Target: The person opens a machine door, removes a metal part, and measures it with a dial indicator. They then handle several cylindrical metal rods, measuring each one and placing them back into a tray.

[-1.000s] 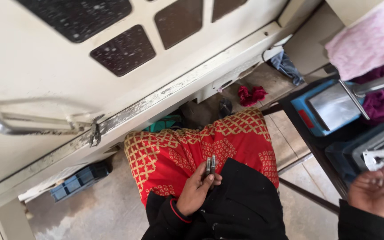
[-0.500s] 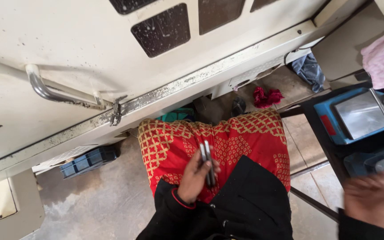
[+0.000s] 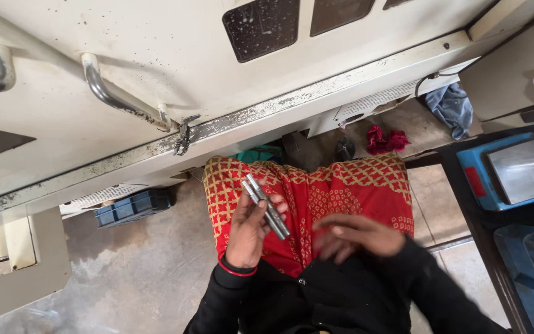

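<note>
My left hand [image 3: 250,226] holds two slim grey metal rods [image 3: 266,206] side by side, tips pointing up and away over my lap. A red bangle sits on that wrist. My right hand [image 3: 353,237], blurred with motion, hovers palm down over the red and gold patterned cloth [image 3: 341,192] on my lap, just right of the rods and not touching them. Its fingers are apart and nothing shows in it. Black sleeves cover both arms.
A cream machine panel [image 3: 156,62] with a metal handle [image 3: 118,96] and dark vents fills the top. A blue weighing scale with steel plate [image 3: 514,170] stands at right. A blue crate [image 3: 132,206], red rag [image 3: 385,140] and blue cloth [image 3: 452,108] lie on the floor.
My right hand has come in from the far right edge to over my lap beside the rods. My left hand has raised the rods slightly; the view has shifted left.
</note>
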